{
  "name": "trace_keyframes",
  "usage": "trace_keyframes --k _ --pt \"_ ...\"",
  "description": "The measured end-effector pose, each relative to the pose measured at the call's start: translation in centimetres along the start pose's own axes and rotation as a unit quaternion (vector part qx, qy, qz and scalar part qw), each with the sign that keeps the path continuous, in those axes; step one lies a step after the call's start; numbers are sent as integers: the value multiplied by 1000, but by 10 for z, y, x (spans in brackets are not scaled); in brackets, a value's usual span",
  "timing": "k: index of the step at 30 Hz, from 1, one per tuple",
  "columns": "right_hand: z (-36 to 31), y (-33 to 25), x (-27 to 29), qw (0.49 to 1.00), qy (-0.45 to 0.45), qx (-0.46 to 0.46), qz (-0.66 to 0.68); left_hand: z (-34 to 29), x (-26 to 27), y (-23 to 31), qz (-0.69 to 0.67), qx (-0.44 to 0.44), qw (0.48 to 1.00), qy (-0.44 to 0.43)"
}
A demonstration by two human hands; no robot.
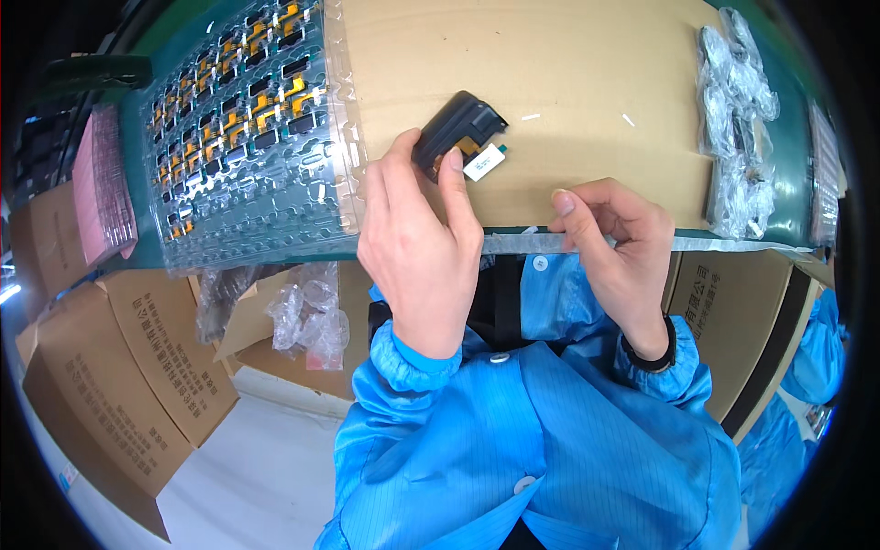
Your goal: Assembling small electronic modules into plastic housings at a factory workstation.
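I'm looking down at a green desk [794, 156] that's carrying a big brown board [568, 55]. A clear tray [257, 211] of black-and-orange parts is sitting on the left, and plastic-wrapped bundles [733, 119] are lying on the right. My left hand [417, 243] is pinching a black casing [451, 126] over the board; my right hand [623, 247] is hovering well apart, fingers curling, can't tell if it's gripping anything. A tiny white piece [484, 163] is sitting by the casing.

Room over the cardboard [568, 64] — tray [261, 220] blocks left, wrapped bundles [736, 115] right.
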State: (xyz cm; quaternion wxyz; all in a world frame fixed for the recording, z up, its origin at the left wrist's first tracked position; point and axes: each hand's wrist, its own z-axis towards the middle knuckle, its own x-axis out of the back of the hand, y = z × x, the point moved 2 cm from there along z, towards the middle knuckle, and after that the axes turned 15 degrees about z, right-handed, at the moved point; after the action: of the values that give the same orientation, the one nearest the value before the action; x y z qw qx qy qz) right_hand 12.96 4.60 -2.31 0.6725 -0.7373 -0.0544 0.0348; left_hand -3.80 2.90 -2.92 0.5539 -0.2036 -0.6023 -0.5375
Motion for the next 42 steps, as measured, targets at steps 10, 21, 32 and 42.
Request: trace_keyframes --k 10,21,32,42 --pt "15 -18 -11 860 -92 446 -230 3 8 -3 -547 201 806 -108" --pt "16 -23 -8 890 -98 403 -189 -5 17 2 -543 147 817 -125" --pt "23 -40 -8 977 -40 199 -61 -12 19 0 -516 19 849 -115" --pt "10 -23 -15 976 -22 -40 213 -6 13 2 -581 82 806 -74"
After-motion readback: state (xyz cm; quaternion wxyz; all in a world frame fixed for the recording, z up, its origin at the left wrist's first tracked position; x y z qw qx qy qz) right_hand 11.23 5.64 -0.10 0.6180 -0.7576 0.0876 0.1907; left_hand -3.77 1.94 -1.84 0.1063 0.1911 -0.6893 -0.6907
